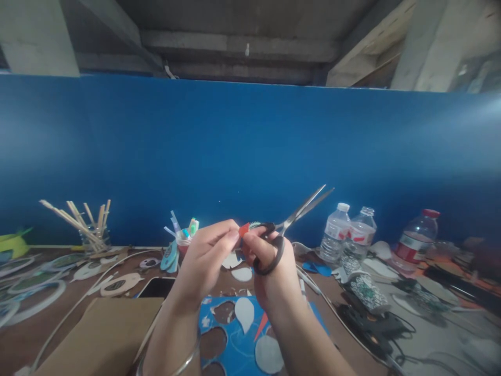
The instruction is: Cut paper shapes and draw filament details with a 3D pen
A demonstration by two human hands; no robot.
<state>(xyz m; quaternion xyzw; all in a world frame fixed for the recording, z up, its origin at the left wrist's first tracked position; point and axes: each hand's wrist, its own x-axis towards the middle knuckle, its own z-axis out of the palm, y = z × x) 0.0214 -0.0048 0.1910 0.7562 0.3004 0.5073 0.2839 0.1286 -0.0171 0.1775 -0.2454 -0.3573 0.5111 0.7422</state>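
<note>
At far left of the frame, white rings (37, 292) lie on the table (23, 334), with a jar of sticks (92, 230) behind them. Lower left sits a cardboard sheet (105, 334); a cup of pens (183, 237) stands left of centre. At centre the left hand (205, 258) pinches a small red scrap (243, 229) with fingertips closed on it. Touching the same scrap, the right hand (270, 261) is curled closed around the scissors (289, 224), blades pointing to the upper right. Below the hands lies a blue sheet (235, 350) with cut holes. Right of centre stand bottles (348, 232), then a black glue gun (368, 326).
</note>
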